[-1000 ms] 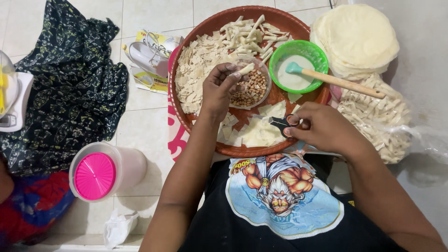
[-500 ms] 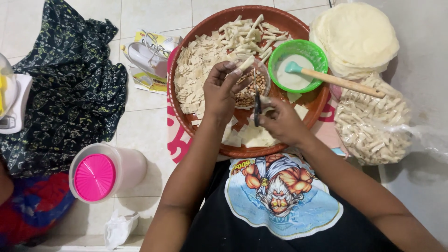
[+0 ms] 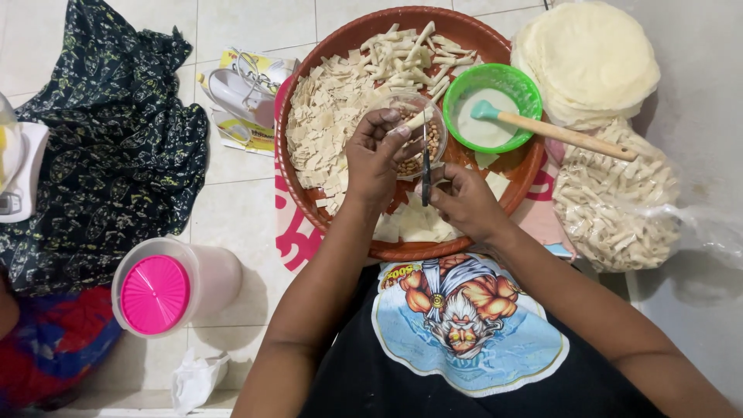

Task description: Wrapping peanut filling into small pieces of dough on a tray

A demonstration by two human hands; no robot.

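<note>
Grip: left hand (image 3: 377, 159) pinches a small rolled pastry piece (image 3: 416, 120) at the fingertips; right hand (image 3: 464, 201) is closed around dark scissors (image 3: 426, 166), blades pointing up toward the roll. Whether the blades are apart is too small to tell.
Position: both hands hover over a small clear bowl of peanuts (image 3: 418, 143), inside a round brown tray (image 3: 309, 209).
Tray contents: heaps of cut pastry squares (image 3: 325, 124), finished rolls (image 3: 410, 50) at the far rim, and a green bowl of white paste (image 3: 495, 108) with a wooden-handled spatula (image 3: 565, 133).
Beside tray: stack of round wrappers (image 3: 588, 58) and a clear bag of rolls (image 3: 611, 201).
Doing it well: likely, keep the roll pinched firmly and fingertips clear of the blades.
</note>
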